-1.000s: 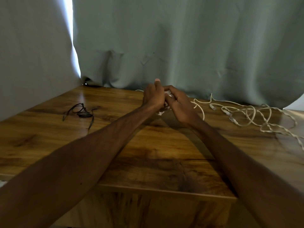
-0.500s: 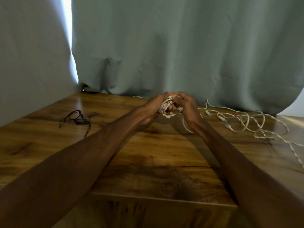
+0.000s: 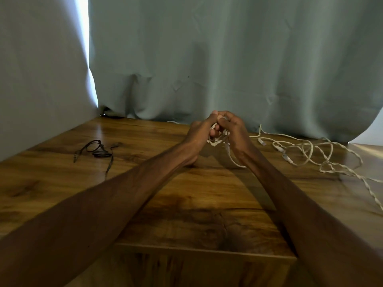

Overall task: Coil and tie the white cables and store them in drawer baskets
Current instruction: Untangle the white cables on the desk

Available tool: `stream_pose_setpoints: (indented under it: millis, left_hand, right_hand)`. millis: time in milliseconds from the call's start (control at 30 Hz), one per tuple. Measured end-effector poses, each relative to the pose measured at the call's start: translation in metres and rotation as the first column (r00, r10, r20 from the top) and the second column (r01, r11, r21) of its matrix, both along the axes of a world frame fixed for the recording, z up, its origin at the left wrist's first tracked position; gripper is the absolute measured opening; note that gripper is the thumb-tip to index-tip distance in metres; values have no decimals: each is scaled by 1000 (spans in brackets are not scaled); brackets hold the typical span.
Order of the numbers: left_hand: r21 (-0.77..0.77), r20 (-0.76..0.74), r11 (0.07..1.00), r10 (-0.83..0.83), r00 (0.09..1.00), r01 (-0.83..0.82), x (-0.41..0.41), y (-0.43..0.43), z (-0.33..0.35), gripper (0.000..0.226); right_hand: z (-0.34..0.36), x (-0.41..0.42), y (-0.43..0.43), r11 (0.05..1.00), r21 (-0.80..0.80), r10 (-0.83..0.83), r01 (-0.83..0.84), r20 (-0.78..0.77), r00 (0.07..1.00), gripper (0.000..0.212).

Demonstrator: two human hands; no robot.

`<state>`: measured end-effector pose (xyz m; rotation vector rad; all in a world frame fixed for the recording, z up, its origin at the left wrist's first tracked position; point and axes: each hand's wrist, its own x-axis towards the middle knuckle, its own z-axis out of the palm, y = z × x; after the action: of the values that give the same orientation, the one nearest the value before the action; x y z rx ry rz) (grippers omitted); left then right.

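A small coil of white cable (image 3: 217, 139) sits between my two hands, above the far middle of the wooden table (image 3: 186, 204). My left hand (image 3: 200, 132) grips the coil from the left, fingers curled round it. My right hand (image 3: 235, 132) holds it from the right, fingertips meeting the left hand's at the top. A loose tail of the same cable (image 3: 233, 158) hangs down under my right wrist. More white cables (image 3: 310, 154) lie tangled on the table to the right, with small plugs showing.
A thin black cable (image 3: 97, 150) lies loose on the table at the left. Grey-green curtains (image 3: 228, 59) hang right behind the table's far edge. The table's front edge (image 3: 196, 250) runs below my forearms.
Both hands have lifted slightly and turned the coil between them; a second ago the left hand's back hid it, and since then its loops have shown between the hands.
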<state>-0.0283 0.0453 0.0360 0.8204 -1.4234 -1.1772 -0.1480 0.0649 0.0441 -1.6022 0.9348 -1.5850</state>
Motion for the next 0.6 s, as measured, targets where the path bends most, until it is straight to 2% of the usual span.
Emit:
stream_pose_setpoints:
  millis: [167, 267, 333, 400, 467, 533, 600]
  left_hand:
    - [-81, 99, 995, 73, 992, -65, 0, 4, 2, 50]
    - [-112, 69, 983, 156, 985, -147, 3, 0, -1, 49]
    - [-94, 43, 970, 227, 973, -223, 7, -5, -2, 48]
    - [-93, 43, 950, 302, 952, -297, 14, -12, -3, 48]
    - [-110, 50, 919, 385, 921, -378, 24, -22, -5, 52]
    - [-114, 29, 893, 441, 897, -436, 35, -29, -5, 54]
    - [-118, 25, 875, 475, 880, -469, 44, -36, -6, 53]
  right_hand:
    - [-2, -4, 2, 1000, -20, -5, 4, -60, 998, 19]
    - [-4, -1, 1, 999, -25, -35, 32, -130, 991, 26]
    - [-5, 1, 2, 994, -30, -112, 108, -243, 964, 34]
    - [-7, 4, 1, 958, -136, -287, 253, -413, 864, 44]
    - [-10, 8, 1, 900, -299, -429, 316, -489, 760, 53]
    - [-14, 12, -2, 851, -419, -511, 318, -520, 684, 59]
    - [-21, 11, -8, 840, -467, -531, 274, -611, 587, 55]
